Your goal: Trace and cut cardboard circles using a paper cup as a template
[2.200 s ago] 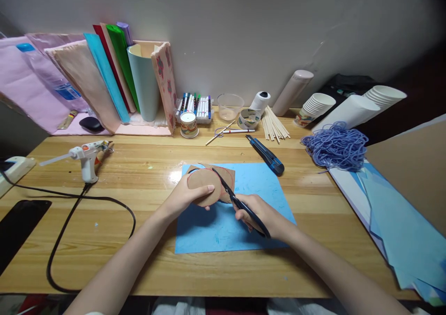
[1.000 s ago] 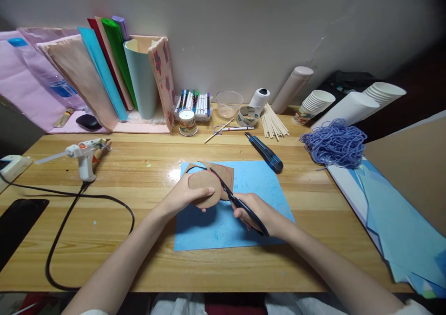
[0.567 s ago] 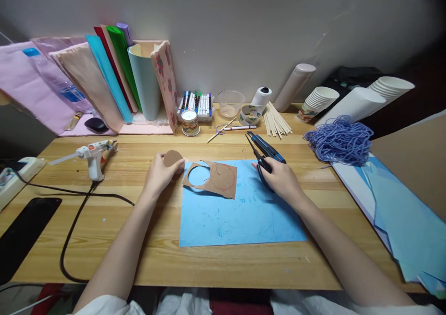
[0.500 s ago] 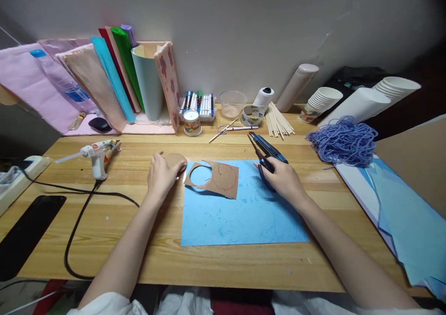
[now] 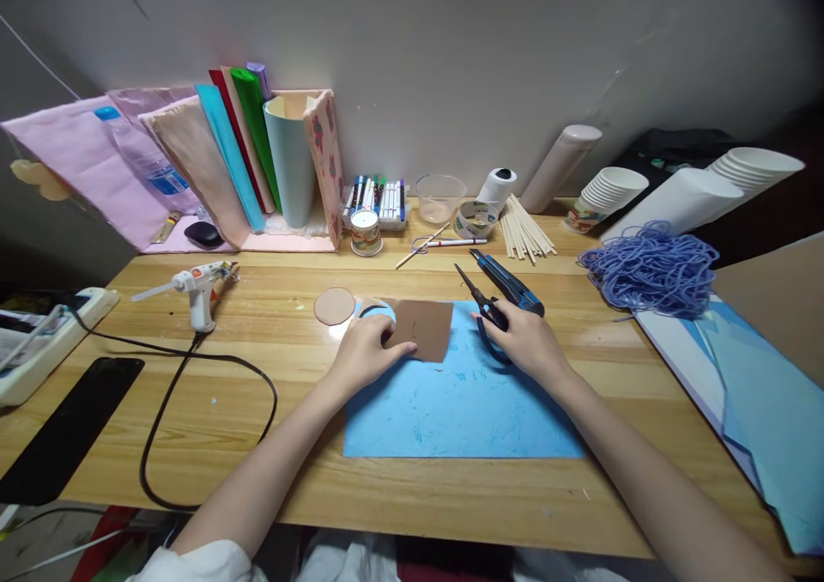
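Observation:
My left hand is on a piece of brown cardboard, its thumb along the near edge and its fingers curled over the left part. That cardboard has a round hole at its left, partly hidden by the hand, and lies over a blue sheet. A cut cardboard disc rests on the wood just beyond the hand. In my right hand are black-handled scissors, blades pointing away to the left. A blue utility knife lies right beside them.
A glue gun with a looping black cable stands at the left, near a black phone-like slab. Markers, a tape roll, wooden sticks and blue cord line the back. Paper sheets lie right.
My left hand has left the disc on the table and moved right onto the holed cardboard, whose red circle no longer shows. My right hand still holds the scissors. The view has shifted slightly.

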The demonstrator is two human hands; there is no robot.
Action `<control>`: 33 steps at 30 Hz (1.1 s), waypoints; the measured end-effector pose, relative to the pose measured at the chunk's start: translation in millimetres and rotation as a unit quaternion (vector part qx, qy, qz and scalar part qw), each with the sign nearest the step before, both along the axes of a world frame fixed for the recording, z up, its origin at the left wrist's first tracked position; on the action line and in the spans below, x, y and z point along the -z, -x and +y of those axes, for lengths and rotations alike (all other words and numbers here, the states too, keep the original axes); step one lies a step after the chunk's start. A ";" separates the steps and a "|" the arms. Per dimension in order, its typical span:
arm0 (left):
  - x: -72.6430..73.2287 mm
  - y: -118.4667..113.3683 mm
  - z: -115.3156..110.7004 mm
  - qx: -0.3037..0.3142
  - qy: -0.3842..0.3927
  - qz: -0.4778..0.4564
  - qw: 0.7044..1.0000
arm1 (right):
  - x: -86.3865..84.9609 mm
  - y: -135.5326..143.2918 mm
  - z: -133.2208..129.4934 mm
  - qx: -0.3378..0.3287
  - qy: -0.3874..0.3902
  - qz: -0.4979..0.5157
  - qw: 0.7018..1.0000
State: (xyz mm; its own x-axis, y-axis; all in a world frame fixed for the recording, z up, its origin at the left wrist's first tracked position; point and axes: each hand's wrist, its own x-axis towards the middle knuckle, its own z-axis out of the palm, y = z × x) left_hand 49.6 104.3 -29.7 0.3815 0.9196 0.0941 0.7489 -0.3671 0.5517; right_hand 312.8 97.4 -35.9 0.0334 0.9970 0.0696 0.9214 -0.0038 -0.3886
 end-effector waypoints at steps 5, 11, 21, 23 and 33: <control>-5.6 11.2 8.0 -0.137 -0.098 -0.039 0.985 | 0.2 3.3 -1.2 -0.006 0.002 0.024 1.000; -11.8 16.7 10.6 -0.179 -0.116 -0.125 0.969 | -2.9 11.3 -7.3 -0.029 -0.003 0.193 0.981; -31.8 -15.9 -10.4 -0.142 0.203 -0.502 0.828 | -2.8 55.9 -38.9 -0.166 0.284 0.644 0.691; -29.0 -20.8 -13.2 -0.158 0.203 -0.520 0.815 | -4.0 63.4 -46.4 -0.180 0.308 0.641 0.680; -24.0 -37.5 -36.8 -0.193 0.221 -0.492 0.820 | 8.3 81.7 -61.7 -0.166 0.233 0.600 0.747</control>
